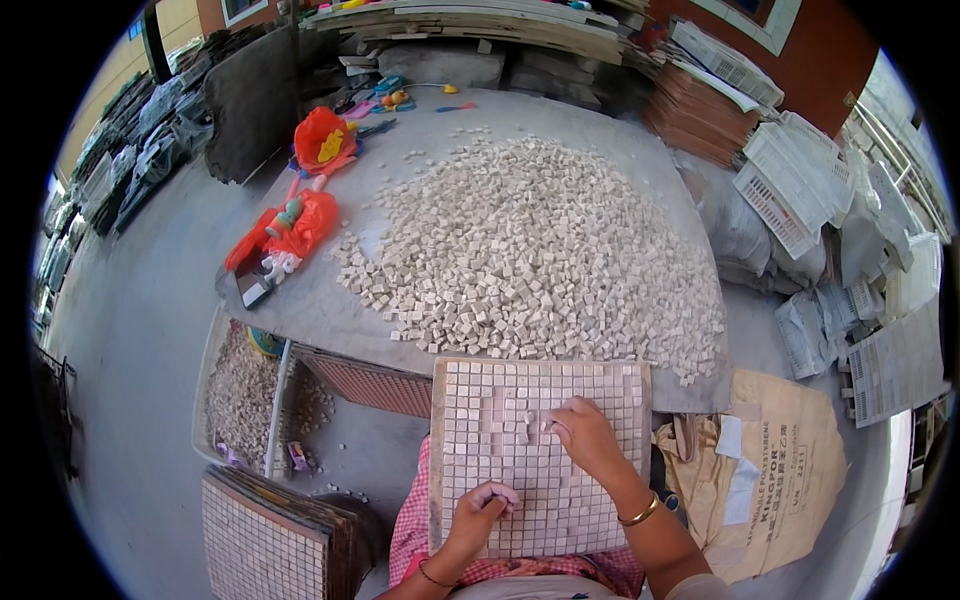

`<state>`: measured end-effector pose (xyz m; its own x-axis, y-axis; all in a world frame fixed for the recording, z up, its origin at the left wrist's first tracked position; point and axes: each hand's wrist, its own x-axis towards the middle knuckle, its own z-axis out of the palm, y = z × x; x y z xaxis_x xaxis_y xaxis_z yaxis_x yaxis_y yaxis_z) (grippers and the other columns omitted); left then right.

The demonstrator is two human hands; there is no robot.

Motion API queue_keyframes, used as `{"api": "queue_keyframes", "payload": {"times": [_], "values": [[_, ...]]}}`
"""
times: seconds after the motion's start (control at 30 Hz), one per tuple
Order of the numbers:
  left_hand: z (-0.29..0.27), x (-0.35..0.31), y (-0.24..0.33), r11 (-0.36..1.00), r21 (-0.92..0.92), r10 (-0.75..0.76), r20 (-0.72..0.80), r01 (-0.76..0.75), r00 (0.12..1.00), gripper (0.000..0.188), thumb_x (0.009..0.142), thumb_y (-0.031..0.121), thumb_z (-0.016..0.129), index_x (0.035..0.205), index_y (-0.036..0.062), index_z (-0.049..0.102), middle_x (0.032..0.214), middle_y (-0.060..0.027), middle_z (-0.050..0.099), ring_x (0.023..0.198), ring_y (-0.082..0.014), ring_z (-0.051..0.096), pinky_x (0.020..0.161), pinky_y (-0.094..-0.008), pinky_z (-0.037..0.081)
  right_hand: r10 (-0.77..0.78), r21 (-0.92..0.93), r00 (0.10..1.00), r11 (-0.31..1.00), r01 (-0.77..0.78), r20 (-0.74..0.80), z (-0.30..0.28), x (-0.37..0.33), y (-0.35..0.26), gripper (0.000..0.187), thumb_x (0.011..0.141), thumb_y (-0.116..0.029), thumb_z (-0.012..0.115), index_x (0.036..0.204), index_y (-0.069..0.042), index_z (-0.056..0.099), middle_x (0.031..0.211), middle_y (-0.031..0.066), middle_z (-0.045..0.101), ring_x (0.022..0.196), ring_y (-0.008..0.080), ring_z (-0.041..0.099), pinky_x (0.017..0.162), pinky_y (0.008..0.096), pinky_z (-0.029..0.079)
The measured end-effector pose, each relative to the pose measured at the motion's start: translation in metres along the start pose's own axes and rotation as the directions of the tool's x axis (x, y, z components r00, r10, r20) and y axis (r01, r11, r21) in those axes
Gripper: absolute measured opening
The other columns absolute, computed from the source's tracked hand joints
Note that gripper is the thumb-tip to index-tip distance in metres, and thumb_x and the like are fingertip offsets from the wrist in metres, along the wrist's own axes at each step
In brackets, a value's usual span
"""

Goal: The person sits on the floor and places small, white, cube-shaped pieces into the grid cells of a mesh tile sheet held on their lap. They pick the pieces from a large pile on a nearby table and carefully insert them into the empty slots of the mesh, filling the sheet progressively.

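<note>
A square grid tray (540,372) rests on my lap, most of its cells filled with small pale stone mosaic tiles. Several cells in its upper middle are bare. Over that part is my right hand (590,440), thumb and fingers pinched together close to the tray; whatever lies between the fingertips is hidden. Just left of these fingertips, a loose tile (529,420) sits out of line with the rows. My left hand (484,510) is curled low over the near left part of the tray, its fingers closed. What it may hold cannot be made out.
Beyond the tray, a large heap of loose tiles (530,250) covers a grey table (300,318). Red plastic bags (310,222) and toys lie at its left. A tile-filled bin (207,400) and stacked tile trays (260,540) stand left; a tan sack (800,480) lies right.
</note>
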<state>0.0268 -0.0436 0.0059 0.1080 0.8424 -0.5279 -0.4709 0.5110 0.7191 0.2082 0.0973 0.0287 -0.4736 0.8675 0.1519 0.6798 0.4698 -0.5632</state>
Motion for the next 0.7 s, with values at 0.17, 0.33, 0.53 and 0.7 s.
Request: {"api": "queue_keyframes", "payload": {"times": [0.17, 0.33, 0.53, 0.7], "values": [[-0.002, 0.000, -0.004, 1.000, -0.007, -0.013, -0.019, 0.013, 1.000, 0.014, 0.089, -0.002, 0.047, 0.091, -0.0009, 0.061, 0.086, -0.0051, 0.060, 0.077, -0.0111, 0.054, 0.073, -0.0242, 0.045, 0.021, 0.037, 0.999, 0.999, -0.022, 0.030, -0.004, 0.002, -0.008, 0.018, 0.076, -0.007, 0.067, 0.093, -0.006, 0.066, 0.084, 0.0098, 0.056, 0.083, 0.0287, 0.056, 0.075, 0.0375, 0.047], [-0.004, -0.002, -0.005, 1.000, -0.011, 0.003, -0.007, -0.003, 1.000, 0.014, 0.089, -0.002, 0.047, 0.091, -0.0014, 0.061, 0.086, -0.0050, 0.061, 0.077, -0.0107, 0.054, 0.072, -0.0234, 0.045, -0.005, -0.015, 0.999, 1.000, 0.006, 0.032, 0.004, 0.004, -0.002, 0.013, 0.075, -0.007, 0.066, 0.088, -0.005, 0.064, 0.084, 0.0103, 0.056, 0.084, 0.0295, 0.056, 0.073, 0.0382, 0.047], [-0.007, -0.002, -0.009, 0.999, -0.011, 0.053, -0.007, -0.053, 0.999, 0.017, 0.088, -0.002, 0.046, 0.092, -0.0025, 0.062, 0.083, -0.0049, 0.061, 0.073, -0.0096, 0.055, 0.069, -0.0229, 0.046, 0.001, -0.105, 1.000, 0.994, -0.001, 0.005, 0.008, 0.004, -0.005, 0.008, 0.076, -0.007, 0.065, 0.083, -0.004, 0.062, 0.083, 0.0107, 0.056, 0.083, 0.0303, 0.056, 0.073, 0.0394, 0.048], [-0.009, -0.004, -0.011, 0.999, -0.012, 0.053, 0.016, -0.053, 0.998, 0.015, 0.088, -0.003, 0.047, 0.091, -0.0026, 0.061, 0.085, -0.0052, 0.061, 0.075, -0.0104, 0.055, 0.070, -0.0233, 0.046, -0.029, -0.140, 0.994, 0.989, 0.043, 0.101, 0.003, 0.008, -0.007, 0.010, 0.076, -0.006, 0.064, 0.086, -0.005, 0.062, 0.083, 0.0095, 0.056, 0.083, 0.0300, 0.057, 0.072, 0.0396, 0.048]]}}
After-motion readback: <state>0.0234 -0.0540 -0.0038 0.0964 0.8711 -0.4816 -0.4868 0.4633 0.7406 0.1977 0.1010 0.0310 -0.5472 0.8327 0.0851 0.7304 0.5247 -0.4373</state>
